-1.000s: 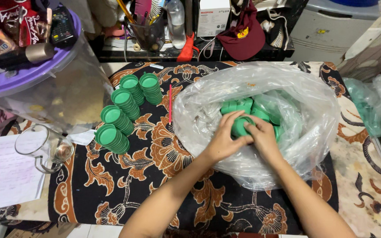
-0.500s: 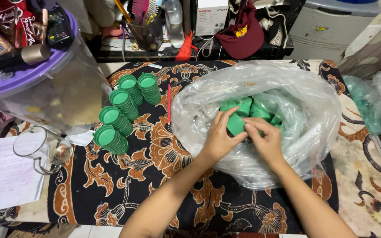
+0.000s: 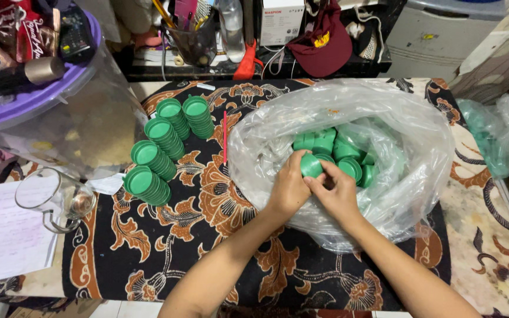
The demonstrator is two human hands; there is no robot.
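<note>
Where the patterned cloth (image 3: 219, 200) runs out at the far left, a sheet of paper (image 3: 7, 235) lies beside a clear glass mug (image 3: 54, 200) tipped on its side, under a big clear tub with a purple lid (image 3: 25, 100). Right of the mug, five stacks of green caps (image 3: 166, 141) lie on the cloth in a curved row, nested and leaning, with a thin pink straw (image 3: 225, 138) just beside them. Next comes a large clear plastic bag (image 3: 402, 141), its mouth gaping toward the person, with more loose green caps (image 3: 340, 150) heaped inside. At the bag's mouth the left hand (image 3: 290, 188) has its fingers curled around a short stack of green caps (image 3: 311, 165), thumb and fingertips pressed on its sides. The right hand (image 3: 338, 194) meets it from the other side, its fingers (image 3: 322, 184) bent and touching the underside of the same stack, so both hands pinch it between them, just above the bag's lower fold. Farther right, past the bag, a second crumpled plastic bag (image 3: 502, 138) holding something green rests at the cloth's edge.
</note>
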